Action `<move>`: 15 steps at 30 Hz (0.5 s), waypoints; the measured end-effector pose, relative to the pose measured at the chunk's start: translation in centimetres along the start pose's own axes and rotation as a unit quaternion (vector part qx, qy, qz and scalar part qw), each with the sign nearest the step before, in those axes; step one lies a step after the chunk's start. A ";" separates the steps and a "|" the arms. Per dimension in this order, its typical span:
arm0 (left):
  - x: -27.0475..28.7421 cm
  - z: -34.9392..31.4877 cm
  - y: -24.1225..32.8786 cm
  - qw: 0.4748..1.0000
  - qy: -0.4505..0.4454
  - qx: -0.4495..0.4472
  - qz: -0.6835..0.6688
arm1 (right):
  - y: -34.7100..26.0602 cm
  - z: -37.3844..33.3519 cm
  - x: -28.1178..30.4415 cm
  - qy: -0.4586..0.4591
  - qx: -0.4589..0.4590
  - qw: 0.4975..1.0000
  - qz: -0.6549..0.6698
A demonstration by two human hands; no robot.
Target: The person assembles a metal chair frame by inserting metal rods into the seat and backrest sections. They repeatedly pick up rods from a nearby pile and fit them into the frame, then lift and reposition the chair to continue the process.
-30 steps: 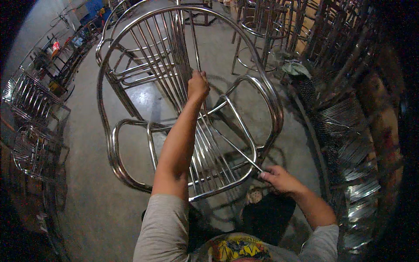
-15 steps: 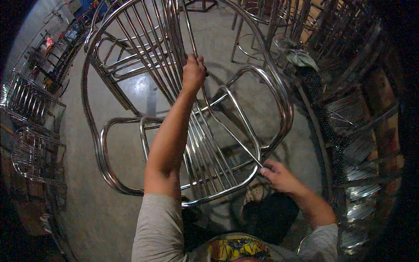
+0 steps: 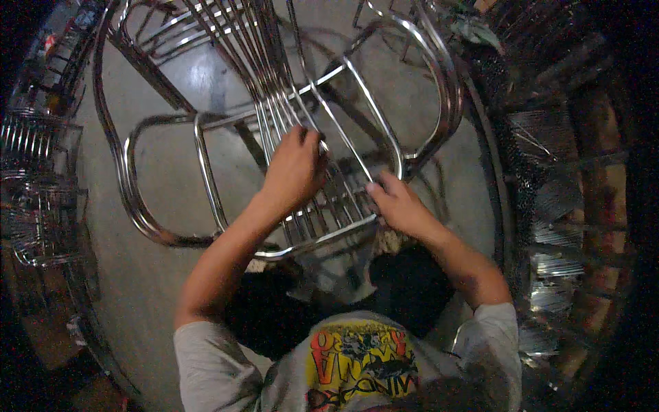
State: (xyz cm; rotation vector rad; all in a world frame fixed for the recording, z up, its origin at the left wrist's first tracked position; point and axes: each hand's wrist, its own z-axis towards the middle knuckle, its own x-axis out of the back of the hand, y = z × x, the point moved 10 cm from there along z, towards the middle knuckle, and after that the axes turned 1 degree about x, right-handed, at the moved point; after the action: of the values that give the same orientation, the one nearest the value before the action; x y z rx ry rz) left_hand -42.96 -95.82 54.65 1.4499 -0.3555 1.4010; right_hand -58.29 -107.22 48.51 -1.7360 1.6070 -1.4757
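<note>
A shiny tubular metal chair frame (image 3: 316, 242) stands before me, with thin rods running down its backrest and across its seat. My right hand (image 3: 397, 204) is closed around the lower end of a bent metal rod (image 3: 343, 135), just above the seat's front tube. That rod runs up beside the backrest rods, apart from the seat rods (image 3: 273, 123). Over the middle of the seat, my left hand (image 3: 296, 168) has its fingers curled in at the seat rods; what they grip is partly hidden.
Looped armrests (image 3: 141, 216) flank the seat on both sides. Another metal frame (image 3: 189, 34) lies beyond the chair. Metal chair parts (image 3: 34, 137) line the left side. On the right, a rack (image 3: 563, 261) holds bundles of shiny rods, near a grey cloth (image 3: 477, 31).
My left hand has left the rod by the backrest and come down to the seat. My right hand, still on the rod's end, has shifted left. The chair sits higher in view.
</note>
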 end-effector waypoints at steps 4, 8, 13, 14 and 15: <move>-1.6 -8.6 2.8 0.993 -0.068 -0.001 0.092 | -4.9 1.3 -0.9 0.023 0.097 0.987 -0.130; -2.7 -10.6 3.1 0.991 -0.112 0.022 0.074 | -5.4 3.4 -1.0 0.045 0.122 0.975 -0.178; -3.1 -10.0 2.6 0.987 -0.154 0.021 0.049 | -3.7 7.8 -0.6 0.026 0.031 0.973 -0.227; -3.5 -9.8 2.5 0.982 -0.176 0.016 0.061 | -3.9 8.6 -0.4 0.030 0.033 0.974 -0.220; -3.8 -10.3 2.9 0.981 -0.186 0.018 0.047 | -3.2 8.3 -0.5 0.028 0.027 0.975 -0.218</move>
State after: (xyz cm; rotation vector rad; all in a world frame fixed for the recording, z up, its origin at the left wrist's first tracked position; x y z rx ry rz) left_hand -52.01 -90.35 50.39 1.7464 -0.6436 1.2104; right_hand -49.56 -108.95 47.62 -2.1267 1.2448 -1.7547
